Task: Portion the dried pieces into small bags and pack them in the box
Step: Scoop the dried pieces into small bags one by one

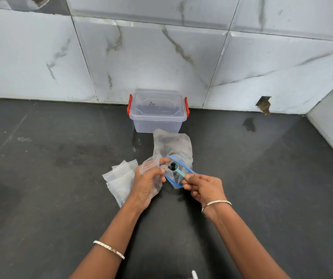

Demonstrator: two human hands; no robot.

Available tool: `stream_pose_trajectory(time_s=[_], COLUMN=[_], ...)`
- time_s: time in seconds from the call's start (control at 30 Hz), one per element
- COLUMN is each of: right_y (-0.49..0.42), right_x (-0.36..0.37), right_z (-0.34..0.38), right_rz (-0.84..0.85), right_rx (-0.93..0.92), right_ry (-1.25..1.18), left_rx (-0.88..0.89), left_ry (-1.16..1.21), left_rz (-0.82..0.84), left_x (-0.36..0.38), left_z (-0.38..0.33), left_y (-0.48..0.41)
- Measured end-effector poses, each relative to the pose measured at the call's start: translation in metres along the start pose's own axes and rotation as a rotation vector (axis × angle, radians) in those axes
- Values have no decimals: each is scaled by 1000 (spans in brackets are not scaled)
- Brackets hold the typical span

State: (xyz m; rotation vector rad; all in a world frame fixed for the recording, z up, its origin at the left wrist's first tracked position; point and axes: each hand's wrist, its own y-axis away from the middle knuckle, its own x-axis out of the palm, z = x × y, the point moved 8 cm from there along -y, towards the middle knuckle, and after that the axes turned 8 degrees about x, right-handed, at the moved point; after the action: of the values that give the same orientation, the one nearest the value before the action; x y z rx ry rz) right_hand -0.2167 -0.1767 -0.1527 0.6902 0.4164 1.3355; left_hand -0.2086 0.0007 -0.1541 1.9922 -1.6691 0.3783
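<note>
Pinching the handle of a teal spoon (178, 171) between thumb and fingertips, the right hand (204, 188) holds its scoop of dark dried pieces (172, 166) at the blue-rimmed mouth of a large clear bag (173, 146) at centre frame. The left hand (147, 184) grips a small clear bag (149, 164) just beside the spoon. More small bags (119, 178) lie on the dark counter (41, 178) left of that hand, while the lidded clear box (157, 111) with red latches stands above centre against the tiled wall (141, 57).

Both forearms reach forward, hands close together; left hand (147, 184) grips a bag (150, 163), right hand (204, 187) pinches a spoon (179, 172).
</note>
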Motion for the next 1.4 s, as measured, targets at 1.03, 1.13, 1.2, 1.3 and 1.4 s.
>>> stream_pose_trajectory(time_s=[1.03, 1.13, 1.2, 1.3, 1.4], right_y=[97, 104, 112, 123, 122], right_x=[22, 29, 35, 41, 36], right_z=[58, 57, 58, 56, 59], right_rz=[15, -95, -168, -199, -239], right_rx=[-556, -809, -1033, -1264, -1234], right_ry=[463, 709, 864, 963, 893], left_rx=[307, 306, 289, 268, 282], left_ry=[-683, -675, -659, -652, -647], left_rz=[-30, -44, -47, -66, -68], left_x=[-1, 0, -1, -4, -3], left_z=[-15, -16, -13, -11, -13], left_y=[9, 11, 10, 7, 7])
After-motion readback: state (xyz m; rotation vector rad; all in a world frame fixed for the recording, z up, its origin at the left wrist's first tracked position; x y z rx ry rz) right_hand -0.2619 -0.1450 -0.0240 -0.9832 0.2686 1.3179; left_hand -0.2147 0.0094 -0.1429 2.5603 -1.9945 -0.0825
